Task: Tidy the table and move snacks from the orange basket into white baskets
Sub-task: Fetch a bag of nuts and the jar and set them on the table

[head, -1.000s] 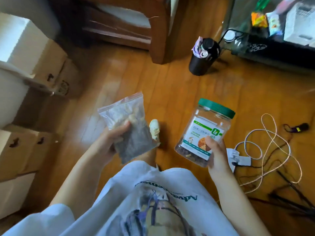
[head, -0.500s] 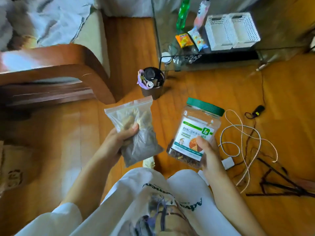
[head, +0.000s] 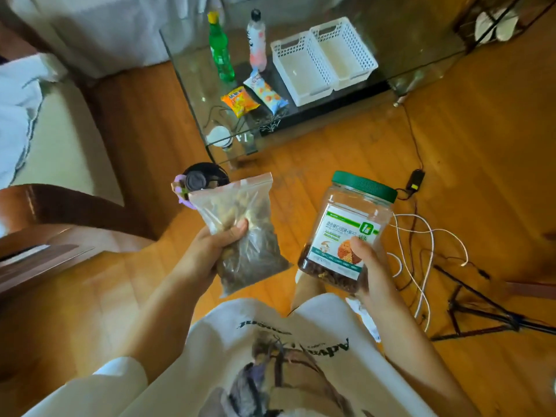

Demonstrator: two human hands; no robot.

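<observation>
Over the wood floor, my left hand pinches the limp, slippery bag mid-body while my right hand wraps the rigid, heavier jar low.

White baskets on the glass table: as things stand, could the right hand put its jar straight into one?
Probably not yet. The right hand grips the green-lidded jar over the floor, short of the glass table. The white baskets lie open-topped and unobstructed, so stepping closer should do.

Home living room, wooden floor, glass coffee table, armchair
</observation>
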